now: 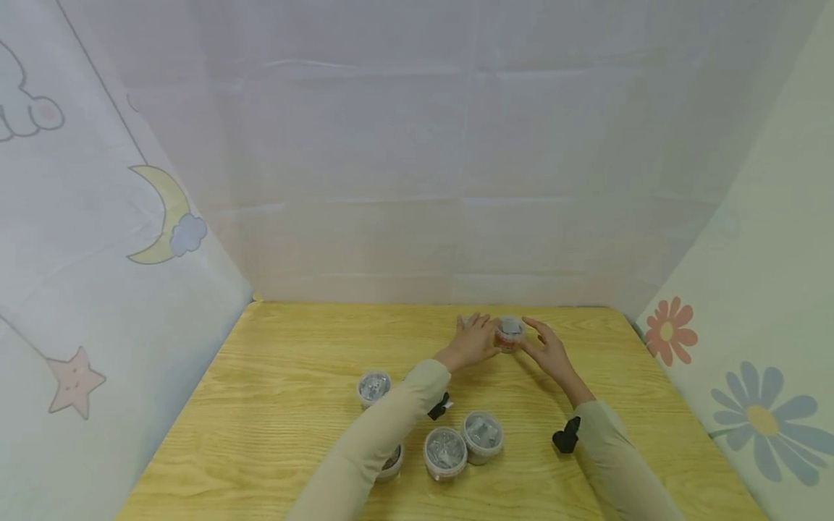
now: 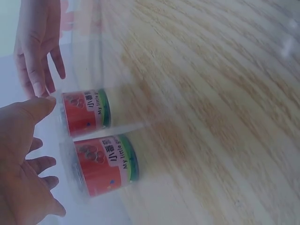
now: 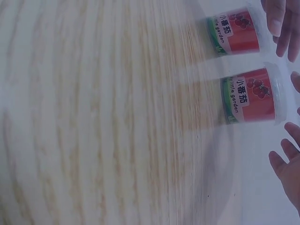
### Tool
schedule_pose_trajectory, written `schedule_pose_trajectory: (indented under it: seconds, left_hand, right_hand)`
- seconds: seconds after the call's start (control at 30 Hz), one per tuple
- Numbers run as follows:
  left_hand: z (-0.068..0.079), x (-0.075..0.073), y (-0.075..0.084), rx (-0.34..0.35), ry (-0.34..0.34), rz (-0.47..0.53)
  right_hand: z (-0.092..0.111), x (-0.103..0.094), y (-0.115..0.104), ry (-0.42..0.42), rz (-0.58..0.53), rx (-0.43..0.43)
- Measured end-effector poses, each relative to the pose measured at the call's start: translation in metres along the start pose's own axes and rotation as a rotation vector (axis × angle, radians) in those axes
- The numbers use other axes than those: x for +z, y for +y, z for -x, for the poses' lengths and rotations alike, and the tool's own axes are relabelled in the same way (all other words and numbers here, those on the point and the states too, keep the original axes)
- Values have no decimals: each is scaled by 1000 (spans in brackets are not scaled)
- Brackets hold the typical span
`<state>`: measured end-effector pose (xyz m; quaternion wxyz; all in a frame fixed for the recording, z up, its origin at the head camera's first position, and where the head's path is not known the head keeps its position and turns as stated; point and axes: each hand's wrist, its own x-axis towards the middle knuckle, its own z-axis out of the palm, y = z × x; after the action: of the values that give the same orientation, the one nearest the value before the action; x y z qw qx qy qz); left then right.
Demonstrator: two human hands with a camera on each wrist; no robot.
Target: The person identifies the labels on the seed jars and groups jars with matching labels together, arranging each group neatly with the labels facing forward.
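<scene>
1. The left hand [image 1: 470, 344] is spread, its thumb at the left side of the first cherry-tomato tub [image 1: 510, 331]; whether it touches the tub or lies just beside it, I cannot tell.
2. The right hand [image 1: 549, 353] is loosely spread around the right side of that same tub, thumb apart from the fingers; contact there is also unclear.
3. The first cherry-tomato tub stands upright between the hands, near the far edge of the tabletop [image 1: 280, 405] and right of that edge's middle. Its red label shows tomatoes, Chinese characters and the words "My little garden", with green near the base.
4. The second cherry-tomato tub [image 2: 105, 164], also upright and matching, stands just to its left; from the head view the left hand largely hides it.
5. Black wrist pieces [image 1: 565, 436] show at the pale sleeves [image 1: 619, 463].
6. Toward the near edge, the third tub [image 1: 483, 436] and the fourth tub [image 1: 446, 453] stand side by side near the tabletop's middle, silvery contents visible from above.
7. Left of them, the fifth tub [image 1: 389, 463] is partly hidden by the left sleeve; the sixth tub [image 1: 374, 387] stands farther back.
8. Pale sheets [image 1: 365, 166] rise beyond the far edge and both sides, printed with a crescent moon [image 1: 171, 210], a star [image 1: 76, 382] and flowers [image 1: 762, 420].
</scene>
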<state>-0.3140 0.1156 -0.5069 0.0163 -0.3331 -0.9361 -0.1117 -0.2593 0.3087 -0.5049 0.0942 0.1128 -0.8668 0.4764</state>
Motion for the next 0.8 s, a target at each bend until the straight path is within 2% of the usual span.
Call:
schedule_pose_trajectory:
  seconds: [0.2,0.47,0.7,0.8]
  left_hand:
    - [7,-8,-3,9,6,-13]
    - [14,-21,0,40,5,27]
    - [21,-28,-1,69,-20,33]
    - [24,-30,-2,82,-21,43]
  right_hand:
    - [2,2,-5,10,18,-24]
    - [3,5,-9,31,18,-61]
    - [-6,13,24,52,32,-122]
    - [-5,13,21,49,25,-140]
